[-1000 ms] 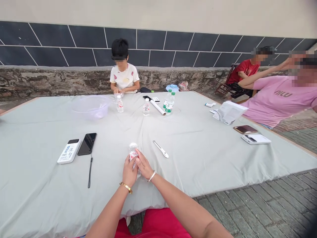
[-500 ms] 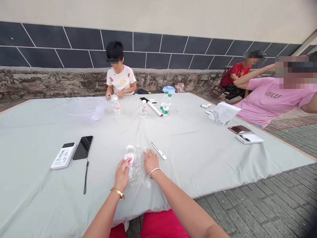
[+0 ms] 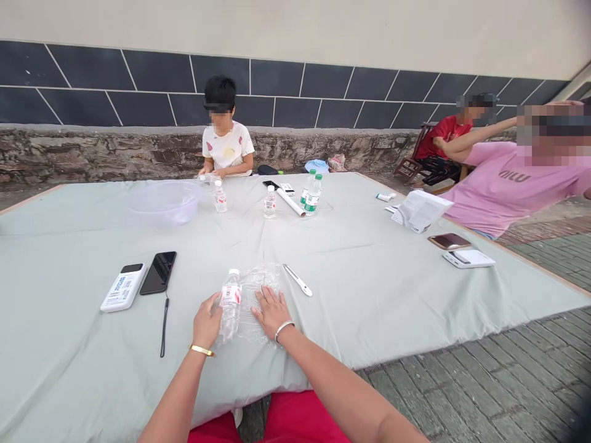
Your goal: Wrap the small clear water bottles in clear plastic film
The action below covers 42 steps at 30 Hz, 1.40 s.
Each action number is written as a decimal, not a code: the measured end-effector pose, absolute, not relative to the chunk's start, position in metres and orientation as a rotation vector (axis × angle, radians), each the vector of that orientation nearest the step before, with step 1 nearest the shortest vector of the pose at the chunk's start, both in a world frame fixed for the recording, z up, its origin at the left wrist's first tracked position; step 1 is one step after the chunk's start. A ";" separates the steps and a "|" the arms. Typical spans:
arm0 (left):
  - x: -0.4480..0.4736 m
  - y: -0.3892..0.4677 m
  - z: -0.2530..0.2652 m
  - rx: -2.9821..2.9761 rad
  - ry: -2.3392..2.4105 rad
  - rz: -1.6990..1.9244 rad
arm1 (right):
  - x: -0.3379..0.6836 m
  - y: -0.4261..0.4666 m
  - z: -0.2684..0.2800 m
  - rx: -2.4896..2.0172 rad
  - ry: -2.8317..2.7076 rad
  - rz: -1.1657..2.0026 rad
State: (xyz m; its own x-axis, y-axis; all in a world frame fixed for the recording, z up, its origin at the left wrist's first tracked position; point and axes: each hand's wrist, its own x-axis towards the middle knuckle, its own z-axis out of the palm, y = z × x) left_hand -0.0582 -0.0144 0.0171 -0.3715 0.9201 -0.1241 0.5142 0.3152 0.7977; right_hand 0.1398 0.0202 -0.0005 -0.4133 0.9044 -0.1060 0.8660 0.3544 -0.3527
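A clear plastic water bottle (image 3: 230,296) with a white cap and a red-and-white label is on a crinkled sheet of clear plastic film (image 3: 252,280) near the table's front edge. My left hand (image 3: 206,321) is curled against the bottle's left side, gripping it there; some of its fingertips are hidden. To the right of the bottle, my right hand (image 3: 272,312) lies flat on the film with its fingers spread. A white utility knife (image 3: 298,280) rests just beyond the right hand.
To the left lie a white power bank (image 3: 124,288) and a black phone (image 3: 159,273) with a strap. Farther back are a translucent basin (image 3: 161,206), several bottles and a white roll (image 3: 290,202). One person (image 3: 228,147) sits opposite; another (image 3: 489,181) is at right.
The bottle has shifted left, my left hand with it. My right hand has moved slightly left and nearer on the film, and more film shows beyond it.
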 end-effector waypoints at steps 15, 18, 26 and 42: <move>-0.091 -0.008 0.016 1.131 2.084 0.782 | 0.151 0.034 0.013 -1.791 -2.538 0.554; -0.093 -0.012 0.014 1.091 2.072 0.796 | 0.160 0.038 0.026 -1.792 -2.546 0.564; -0.061 -0.027 0.024 1.350 2.123 0.710 | 0.108 0.028 0.065 -1.517 -2.336 0.580; -0.064 -0.021 0.017 1.325 2.071 0.728 | 0.079 0.036 0.044 -1.655 -2.204 1.003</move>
State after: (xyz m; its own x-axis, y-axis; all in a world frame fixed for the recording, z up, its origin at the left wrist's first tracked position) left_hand -0.0645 -0.0214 0.0166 -0.3473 0.9220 -0.1713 0.6117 0.3612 0.7038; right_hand 0.0788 0.0360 0.0437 -0.3483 0.9097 -0.2260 0.7679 0.1386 -0.6254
